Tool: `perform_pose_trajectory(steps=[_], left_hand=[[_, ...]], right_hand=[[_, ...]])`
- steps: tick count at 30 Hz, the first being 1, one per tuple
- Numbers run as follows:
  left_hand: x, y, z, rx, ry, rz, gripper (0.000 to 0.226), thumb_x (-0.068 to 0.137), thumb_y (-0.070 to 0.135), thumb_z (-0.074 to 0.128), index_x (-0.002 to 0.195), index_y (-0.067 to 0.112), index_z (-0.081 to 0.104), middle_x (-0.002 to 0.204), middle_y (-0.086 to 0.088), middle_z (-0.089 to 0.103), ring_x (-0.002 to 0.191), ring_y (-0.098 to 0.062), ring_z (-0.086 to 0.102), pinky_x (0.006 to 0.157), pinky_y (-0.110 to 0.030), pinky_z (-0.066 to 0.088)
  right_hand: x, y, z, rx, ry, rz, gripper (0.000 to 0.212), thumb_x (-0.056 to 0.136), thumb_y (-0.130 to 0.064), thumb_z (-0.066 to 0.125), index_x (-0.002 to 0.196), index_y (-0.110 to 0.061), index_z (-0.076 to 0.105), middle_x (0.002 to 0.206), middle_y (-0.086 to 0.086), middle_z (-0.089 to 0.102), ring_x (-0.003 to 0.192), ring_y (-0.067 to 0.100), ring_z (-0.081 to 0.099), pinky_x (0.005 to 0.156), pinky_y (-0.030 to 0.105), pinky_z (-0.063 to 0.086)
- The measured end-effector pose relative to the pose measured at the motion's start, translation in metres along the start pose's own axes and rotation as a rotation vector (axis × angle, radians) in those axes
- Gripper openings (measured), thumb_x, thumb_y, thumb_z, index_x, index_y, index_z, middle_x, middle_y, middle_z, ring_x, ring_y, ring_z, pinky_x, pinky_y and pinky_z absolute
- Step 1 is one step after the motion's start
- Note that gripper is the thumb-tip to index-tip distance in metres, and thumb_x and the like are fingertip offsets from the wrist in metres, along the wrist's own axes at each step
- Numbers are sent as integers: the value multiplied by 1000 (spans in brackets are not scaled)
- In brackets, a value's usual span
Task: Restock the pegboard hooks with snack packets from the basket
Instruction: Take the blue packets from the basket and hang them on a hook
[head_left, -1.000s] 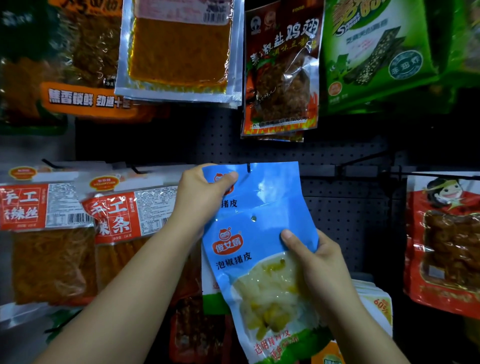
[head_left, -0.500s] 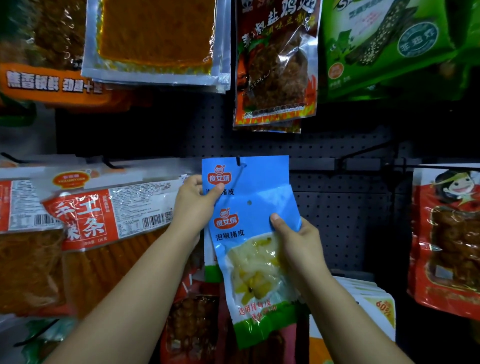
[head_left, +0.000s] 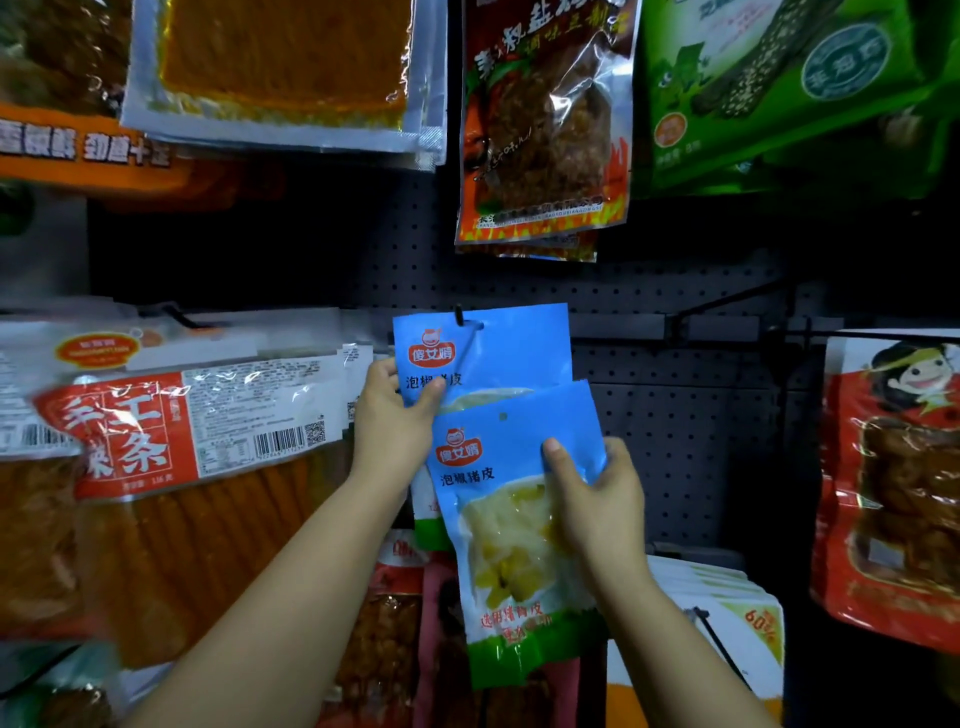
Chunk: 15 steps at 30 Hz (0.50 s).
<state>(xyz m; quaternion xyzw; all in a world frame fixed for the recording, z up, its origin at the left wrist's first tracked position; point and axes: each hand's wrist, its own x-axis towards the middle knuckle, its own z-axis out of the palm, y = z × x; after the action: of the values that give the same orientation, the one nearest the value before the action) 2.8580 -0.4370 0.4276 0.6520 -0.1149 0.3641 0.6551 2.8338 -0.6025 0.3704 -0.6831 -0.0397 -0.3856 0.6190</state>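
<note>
A: Where's the hung packet?
B: On the hook; your left hand pinches its edge.
A: Right hand?
B: Grips the second packet, just below the hook, overlapping the first.

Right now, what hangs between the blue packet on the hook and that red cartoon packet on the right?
In the head view, nothing hangs between the hooked blue packet and the red cartoon packet: only bare pegboard and an empty hook.

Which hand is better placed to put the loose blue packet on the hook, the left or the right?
Probably the right. The right hand already grips the loose blue packet, whose hole is below the hook. The left hand pinches the hung blue packet and steadies it.
</note>
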Motion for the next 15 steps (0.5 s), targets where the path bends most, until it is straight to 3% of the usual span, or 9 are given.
perform_pose_trajectory(steps=[3,5,7,10,12,15], left_hand=[[-25,-3,-5,52,-57,8,45,87,22,65,125,28,40,123,12,47,106,-1,51,84,-22,47],[-45,-7,-9,184,-52,16,62,87,26,64,140,27,32,141,9,35,126,-8,39,101,-31,39],[-62,-7,-13,239,-48,61,66,87,28,64,143,27,30,145,8,31,132,-13,35,108,-36,34],[-76,0,-13,173,-119,77,68,84,29,68,141,26,32,134,13,37,122,-10,44,103,-35,41],[-81,9,-13,-8,-189,-14,68,77,35,72,136,24,40,133,9,51,116,-9,54,96,-31,48],[-84,21,-16,-345,-290,-121,41,71,37,69,109,23,64,107,0,73,98,-14,69,82,-29,57]], right_hand=[[-11,8,-16,39,46,9,11,87,-33,65,81,-29,57,84,-8,67,78,9,64,59,26,45],[-16,10,-26,66,67,11,7,87,-31,65,83,-29,59,89,-1,68,83,15,65,63,28,45],[-21,7,-36,38,65,-22,10,87,-31,65,81,-29,57,95,7,64,86,20,62,68,29,43],[-29,-9,-46,78,29,-75,8,86,-34,64,81,-29,61,93,3,67,86,17,65,69,31,48],[-36,-22,-48,164,-16,-85,9,83,-35,67,84,-27,67,86,-4,74,83,12,69,70,30,54],[-45,-41,-45,288,-102,-66,29,70,-47,67,90,-26,70,89,-10,76,84,12,72,70,30,57]])
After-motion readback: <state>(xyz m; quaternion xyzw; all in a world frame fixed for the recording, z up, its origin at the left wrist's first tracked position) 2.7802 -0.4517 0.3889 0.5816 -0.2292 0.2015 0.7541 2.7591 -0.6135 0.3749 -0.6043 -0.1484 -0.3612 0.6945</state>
